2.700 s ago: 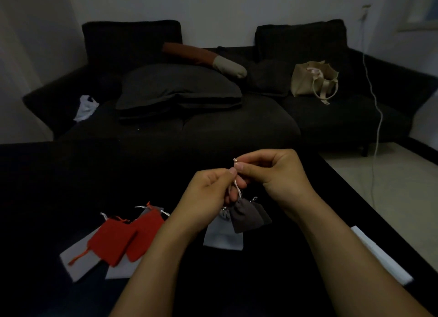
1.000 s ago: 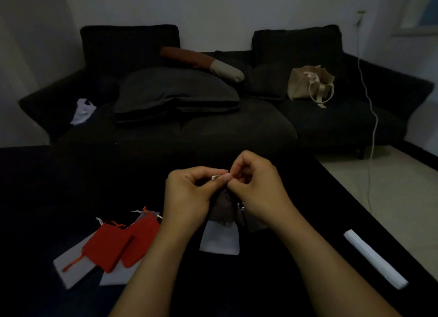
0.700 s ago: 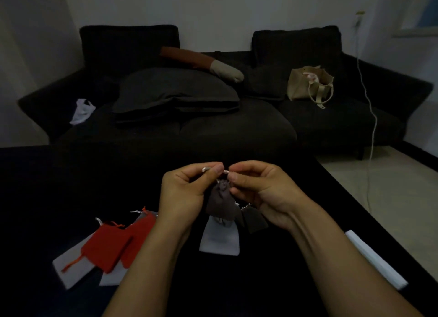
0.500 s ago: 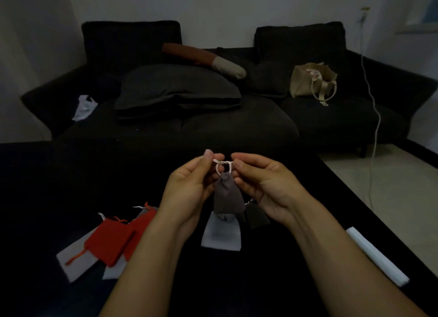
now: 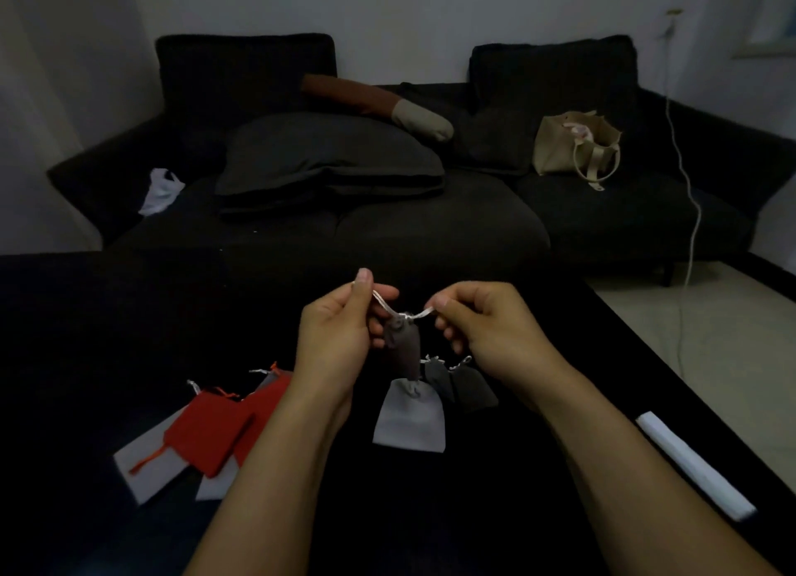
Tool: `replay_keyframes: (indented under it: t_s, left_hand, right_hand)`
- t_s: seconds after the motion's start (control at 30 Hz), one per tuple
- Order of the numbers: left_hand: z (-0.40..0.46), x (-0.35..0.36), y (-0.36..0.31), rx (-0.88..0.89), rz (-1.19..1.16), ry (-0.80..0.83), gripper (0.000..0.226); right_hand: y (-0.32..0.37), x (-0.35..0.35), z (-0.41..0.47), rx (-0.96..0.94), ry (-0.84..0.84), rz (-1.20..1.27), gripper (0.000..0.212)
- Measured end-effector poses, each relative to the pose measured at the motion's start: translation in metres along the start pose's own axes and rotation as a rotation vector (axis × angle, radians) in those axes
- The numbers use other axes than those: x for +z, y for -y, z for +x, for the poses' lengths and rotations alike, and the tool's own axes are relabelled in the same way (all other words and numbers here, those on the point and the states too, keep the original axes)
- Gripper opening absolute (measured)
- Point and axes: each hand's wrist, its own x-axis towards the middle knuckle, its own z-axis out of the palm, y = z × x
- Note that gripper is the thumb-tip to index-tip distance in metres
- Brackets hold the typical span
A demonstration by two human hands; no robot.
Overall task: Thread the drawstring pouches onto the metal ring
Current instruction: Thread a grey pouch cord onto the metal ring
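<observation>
A dark grey drawstring pouch point(image 5: 405, 346) hangs in the air between my hands by its pale drawstring point(image 5: 402, 312). My left hand point(image 5: 336, 334) pinches one end of the string and my right hand point(image 5: 482, 330) pinches the other, so the string is stretched apart above the pouch. Below hang a light grey pouch point(image 5: 409, 416) and two more dark grey pouches point(image 5: 467, 388). The metal ring is not clearly visible. Red pouches point(image 5: 215, 425) lie on the black table point(image 5: 86, 338) to the left, over pale ones.
A white rolled strip point(image 5: 693, 463) lies near the table's right edge. Behind the table stands a dark sofa point(image 5: 387, 226) with cushions and a beige tote bag point(image 5: 575, 145). A white cable point(image 5: 689, 214) hangs down at the right.
My hands have moved apart, pulling the drawstring ends sideways. The pouch mouth has drawn tight and the pouch now hangs lower between them.
</observation>
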Motion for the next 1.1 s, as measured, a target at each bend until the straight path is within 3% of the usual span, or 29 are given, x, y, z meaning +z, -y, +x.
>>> replay_keyframes:
  t_s: [0.1,0.2,0.33,0.47,0.63,0.87,1.0,1.1]
  left_hand:
    - [0.001,0.001,-0.003,-0.191,-0.298,0.059,0.036]
    - [-0.003,0.004,-0.008,-0.346,-0.700,0.245,0.035]
    - [-0.007,0.004,-0.013,-0.313,-0.800,0.396,0.044]
    - [-0.001,0.000,-0.014,-0.252,-0.678,0.356,0.047]
    - [-0.002,0.000,-0.007,-0.151,-0.300,0.372,0.045]
    - [-0.002,0.001,-0.007,-0.092,-0.288,0.274,0.049]
    - [-0.002,0.000,-0.007,-0.061,-0.219,0.241,0.050]
    - [-0.002,0.000,-0.006,-0.038,-0.220,0.216,0.051]
  right_hand:
    - [0.009,0.006,-0.004,0.117,0.068,0.507,0.030]
    - [0.023,0.009,-0.008,0.230,0.178,0.894,0.043]
    - [0.031,0.009,-0.010,0.238,0.270,1.181,0.045]
    - [0.026,0.006,-0.001,0.229,0.172,1.154,0.040]
    - [0.019,0.014,-0.002,0.155,0.079,0.812,0.041]
    - [0.023,0.017,-0.004,0.076,0.087,0.729,0.041]
    - [0.016,0.011,-0.007,-0.051,0.068,0.416,0.015]
    - [0.013,-0.001,-0.009,-0.154,0.097,0.095,0.015]
